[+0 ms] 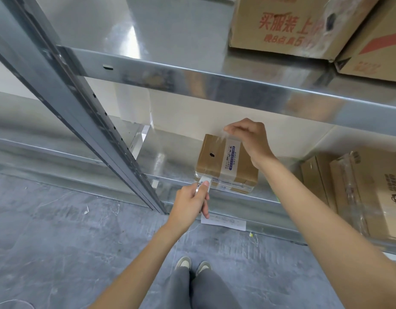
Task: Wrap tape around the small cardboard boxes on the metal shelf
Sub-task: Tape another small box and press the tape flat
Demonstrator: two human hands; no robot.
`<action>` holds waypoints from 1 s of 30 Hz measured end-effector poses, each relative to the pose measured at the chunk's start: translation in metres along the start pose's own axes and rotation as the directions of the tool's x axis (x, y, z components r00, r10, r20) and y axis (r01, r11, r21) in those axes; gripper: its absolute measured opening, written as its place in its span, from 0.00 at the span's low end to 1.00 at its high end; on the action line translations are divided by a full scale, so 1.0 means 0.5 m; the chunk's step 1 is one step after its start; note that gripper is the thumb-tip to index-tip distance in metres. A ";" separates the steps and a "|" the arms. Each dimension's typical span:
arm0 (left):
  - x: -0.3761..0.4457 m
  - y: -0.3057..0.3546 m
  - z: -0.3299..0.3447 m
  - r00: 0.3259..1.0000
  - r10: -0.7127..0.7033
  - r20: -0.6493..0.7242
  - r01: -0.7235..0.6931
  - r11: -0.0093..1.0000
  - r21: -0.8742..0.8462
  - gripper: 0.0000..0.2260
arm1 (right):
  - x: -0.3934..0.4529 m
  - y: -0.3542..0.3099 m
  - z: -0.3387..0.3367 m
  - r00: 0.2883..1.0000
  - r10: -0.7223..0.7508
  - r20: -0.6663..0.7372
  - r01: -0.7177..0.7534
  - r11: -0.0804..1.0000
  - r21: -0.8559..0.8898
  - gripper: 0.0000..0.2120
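On lower shelf [161, 161], right hand [248, 139] pinches clear tape [229, 136] over light, stiff small cardboard box [223, 161]; left hand [192, 200] grips white tape roll [203, 182].

Both arms outstretched, left hand [191, 198] fingers curled, right hand [250, 139] pinching.

Bare shelf [170, 161] lies open left of both hands, hemmed by the slanting upright [99, 128] further left, while stacked cartons [357, 192] block the right.
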State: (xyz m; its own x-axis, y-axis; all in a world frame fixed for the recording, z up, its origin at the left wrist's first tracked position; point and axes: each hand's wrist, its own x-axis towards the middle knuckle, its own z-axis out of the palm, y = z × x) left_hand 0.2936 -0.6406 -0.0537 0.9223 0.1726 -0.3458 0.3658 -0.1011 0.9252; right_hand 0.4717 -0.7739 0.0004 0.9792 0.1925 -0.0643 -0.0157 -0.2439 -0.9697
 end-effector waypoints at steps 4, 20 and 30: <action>0.010 0.011 0.013 1.000 -0.023 -0.013 0.022 1.000 -0.002 0.20 | 0.027 0.022 0.011 1.000 -0.024 0.020 0.025 0.998 -0.061 0.05; 0.036 0.046 0.027 0.996 -0.070 -0.048 0.066 0.996 -0.064 0.21 | 0.071 0.095 0.051 0.998 -0.028 -0.051 0.018 0.983 -0.181 0.08; 0.040 0.027 0.026 0.968 -0.238 -0.084 0.232 0.970 -0.079 0.22 | 0.064 0.110 0.079 0.988 -0.029 -0.153 -0.028 0.933 -0.359 0.11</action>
State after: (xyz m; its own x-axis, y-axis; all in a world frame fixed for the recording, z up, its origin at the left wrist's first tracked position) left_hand 0.3188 -0.6515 -0.0501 0.7949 0.2730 -0.5419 0.5586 0.0194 0.8292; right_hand 0.4944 -0.7434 -0.0642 0.9987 0.0515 0.0011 0.0305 -0.5742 -0.8182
